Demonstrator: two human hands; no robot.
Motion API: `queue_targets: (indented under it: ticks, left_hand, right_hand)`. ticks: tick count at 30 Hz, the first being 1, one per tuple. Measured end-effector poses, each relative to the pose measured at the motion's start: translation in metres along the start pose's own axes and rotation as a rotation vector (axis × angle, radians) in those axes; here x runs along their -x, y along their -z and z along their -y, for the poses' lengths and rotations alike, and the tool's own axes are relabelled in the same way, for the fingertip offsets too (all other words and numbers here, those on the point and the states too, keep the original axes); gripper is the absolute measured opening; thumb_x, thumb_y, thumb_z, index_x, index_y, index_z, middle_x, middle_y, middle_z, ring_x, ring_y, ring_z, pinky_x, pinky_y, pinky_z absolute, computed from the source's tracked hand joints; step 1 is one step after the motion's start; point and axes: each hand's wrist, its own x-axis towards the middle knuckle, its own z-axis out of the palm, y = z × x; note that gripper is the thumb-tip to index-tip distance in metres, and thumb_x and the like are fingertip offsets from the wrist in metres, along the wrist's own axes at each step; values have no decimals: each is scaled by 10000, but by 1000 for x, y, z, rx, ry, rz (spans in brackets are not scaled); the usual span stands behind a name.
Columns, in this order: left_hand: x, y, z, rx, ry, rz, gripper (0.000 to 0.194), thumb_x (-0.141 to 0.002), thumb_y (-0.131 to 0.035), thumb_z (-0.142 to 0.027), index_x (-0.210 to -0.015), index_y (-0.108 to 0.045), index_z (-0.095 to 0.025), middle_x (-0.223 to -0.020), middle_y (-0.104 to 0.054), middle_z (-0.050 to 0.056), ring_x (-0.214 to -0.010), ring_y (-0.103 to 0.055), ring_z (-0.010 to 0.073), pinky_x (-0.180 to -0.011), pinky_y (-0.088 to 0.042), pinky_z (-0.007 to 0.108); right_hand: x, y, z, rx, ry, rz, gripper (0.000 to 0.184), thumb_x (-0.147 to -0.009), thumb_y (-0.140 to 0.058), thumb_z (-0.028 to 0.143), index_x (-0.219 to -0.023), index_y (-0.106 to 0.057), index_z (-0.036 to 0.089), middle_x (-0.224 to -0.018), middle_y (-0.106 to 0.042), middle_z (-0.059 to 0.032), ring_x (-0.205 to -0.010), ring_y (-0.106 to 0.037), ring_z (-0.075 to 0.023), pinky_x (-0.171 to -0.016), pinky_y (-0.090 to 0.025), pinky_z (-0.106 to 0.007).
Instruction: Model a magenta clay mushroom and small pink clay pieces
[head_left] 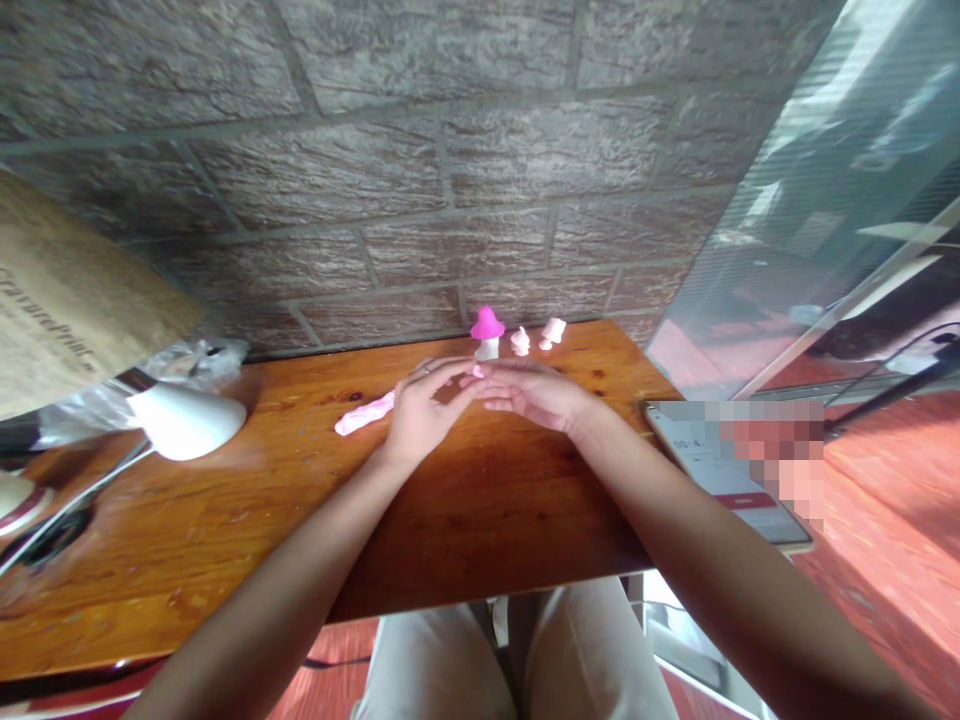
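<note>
My left hand (429, 405) and my right hand (534, 393) meet fingertip to fingertip just above the table. A small pink lump (478, 371), which looks like modelling clay, shows between their fingertips; the fingers partly hide it. My left fingers are bent in a pinch, while the right fingers lie close together against it. Beside my left hand a longer pink clay roll (364, 413) lies on the wood. Behind the hands stands a mushroom figure (487, 328) with a magenta cap and whitish stem. To its right are two small pale pink pieces (520, 341).
The wooden table (247, 530) meets a grey brick wall (390, 150). At left are a white cone-shaped object (187, 420), a brown paper bag (75, 300), clear plastic and a cable. A phone or tablet (739, 480) lies at the right edge, by a glass panel (750, 270).
</note>
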Motion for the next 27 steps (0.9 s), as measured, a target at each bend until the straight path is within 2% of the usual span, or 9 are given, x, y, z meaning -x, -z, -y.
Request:
queue_targets:
  ticks: [5, 7, 10, 15, 18, 23, 25, 27]
  left_hand:
    - [2, -1, 0, 19, -36, 40, 225, -879, -660, -227, -1084, -753, -216, -1049, -774, 70, -935, -715, 203, -876, -561, 341]
    - [3, -2, 1, 36, 3, 35, 230, -889, -647, -239, -1092, -755, -221, -1082, -771, 68, -939, -728, 203, -872, -572, 333]
    - [4, -2, 2, 51, 87, 25, 248, -896, -647, -295, -1110, -752, -227, -1125, -762, 58, -964, -739, 213, -896, -581, 337]
    - [3, 0, 2, 119, 124, 50, 250, -890, -657, -305, -1099, -756, -208, -1144, -754, 69, -1056, -721, 230, -974, -558, 352]
    - [1, 2, 0, 161, 112, 107, 262, -867, -682, -285, -1103, -751, -191, -1172, -743, 92, -1107, -700, 239, -1021, -531, 369]
    - [-3, 7, -3, 266, 122, 284, 454, -869, -682, -343, -1294, -651, -187, -1312, -668, 117, -1185, -659, 256, -1049, -510, 387]
    - [-4, 8, -3, 281, 114, 332, 461, -888, -657, -352, -1318, -634, -188, -1330, -656, 115, -1198, -650, 252, -1054, -504, 374]
    - [-4, 9, -1, 271, 110, 345, 412, -882, -664, -350, -1263, -673, -193, -1287, -687, 102, -1168, -667, 246, -1036, -516, 361]
  right_hand:
    - [-2, -1, -5, -13, -63, -6, 67, -826, -754, 230, -888, -753, 204, -871, -777, -17, -808, -704, -117, -754, -517, -216]
    - [-2, -1, -4, -25, -79, -29, 40, -860, -717, 220, -873, -751, 205, -868, -774, -17, -816, -703, -116, -753, -514, -215]
    - [0, -3, -1, -41, -93, -34, 94, -905, -667, 246, -876, -745, 203, -904, -775, -27, -852, -703, -123, -783, -513, -231]
    - [1, -6, 0, -65, -103, -11, 56, -870, -701, 193, -899, -747, 204, -899, -770, -17, -861, -696, -119, -793, -500, -230]
    - [2, -4, -1, -32, -108, 14, 89, -848, -721, 184, -926, -762, 196, -925, -766, -15, -824, -683, -102, -777, -498, -213]
    - [3, 2, 2, 16, -90, 30, 109, -796, -787, 243, -890, -764, 193, -900, -762, -9, -785, -664, -96, -781, -502, -215]
    - [3, 4, 4, 25, -116, 32, 127, -772, -806, 233, -884, -761, 192, -856, -757, -4, -775, -665, -97, -774, -503, -214]
    - [4, 5, 6, 34, -157, 43, 120, -759, -813, 216, -862, -759, 185, -814, -750, 0, -766, -669, -98, -769, -504, -212]
